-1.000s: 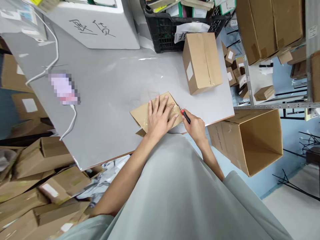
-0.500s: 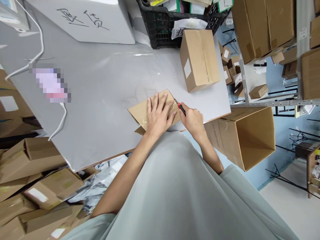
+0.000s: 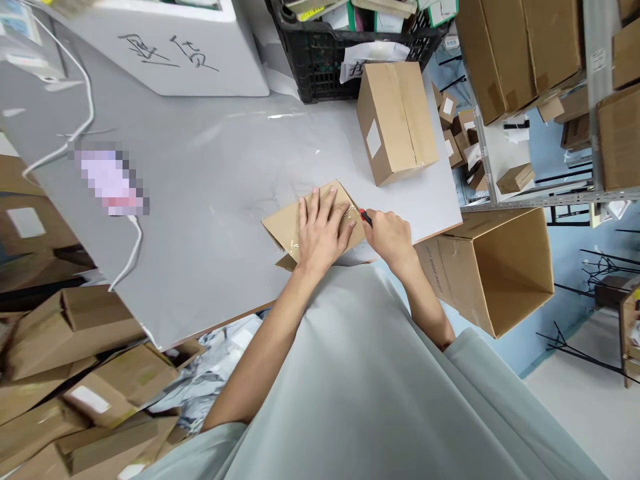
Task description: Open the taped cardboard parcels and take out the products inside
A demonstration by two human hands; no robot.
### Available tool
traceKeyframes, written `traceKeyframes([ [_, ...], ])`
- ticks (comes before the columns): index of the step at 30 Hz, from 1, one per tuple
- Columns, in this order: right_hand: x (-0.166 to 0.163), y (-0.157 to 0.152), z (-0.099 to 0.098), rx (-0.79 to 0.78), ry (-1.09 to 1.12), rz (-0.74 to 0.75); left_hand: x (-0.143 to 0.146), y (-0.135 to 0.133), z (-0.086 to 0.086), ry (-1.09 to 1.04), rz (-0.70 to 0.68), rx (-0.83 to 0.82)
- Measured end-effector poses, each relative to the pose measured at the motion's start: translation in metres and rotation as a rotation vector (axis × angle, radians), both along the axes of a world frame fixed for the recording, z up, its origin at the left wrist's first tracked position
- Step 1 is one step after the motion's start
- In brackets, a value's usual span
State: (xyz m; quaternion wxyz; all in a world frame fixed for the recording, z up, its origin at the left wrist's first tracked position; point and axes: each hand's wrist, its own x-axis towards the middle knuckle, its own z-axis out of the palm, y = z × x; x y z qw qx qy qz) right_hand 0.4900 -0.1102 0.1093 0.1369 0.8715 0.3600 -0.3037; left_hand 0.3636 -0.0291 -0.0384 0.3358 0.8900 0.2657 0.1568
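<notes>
Left hand point(image 3: 320, 233) spread flat on the flattened, taped brown cardboard box point(image 3: 285, 225), right hand point(image 3: 390, 235) clamped on a red-and-black cutter point(image 3: 365, 217) at its edge, tape seemingly mostly uncut.

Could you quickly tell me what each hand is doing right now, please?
Left hand: open, pressed flat on the cardboard box.
Right hand: closed around a red-and-black cutter.

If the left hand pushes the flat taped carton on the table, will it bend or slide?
The flattened carton probably slides easily: the grey table looks smooth. Being thin, it likely flexes if lifted by one edge. Its glossy tape may feel slippery under the left hand.
</notes>
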Motion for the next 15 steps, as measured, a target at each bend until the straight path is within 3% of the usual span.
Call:
traceKeyframes([
  [5,-0.014,-0.021,0.005,-0.081,-0.022,-0.046,-0.001,-0.005,0.002,0.015,-0.064,0.0],
  [15,-0.036,-0.061,-0.009,0.016,0.048,-0.217,-0.002,-0.003,0.006,0.065,-0.068,0.007],
])
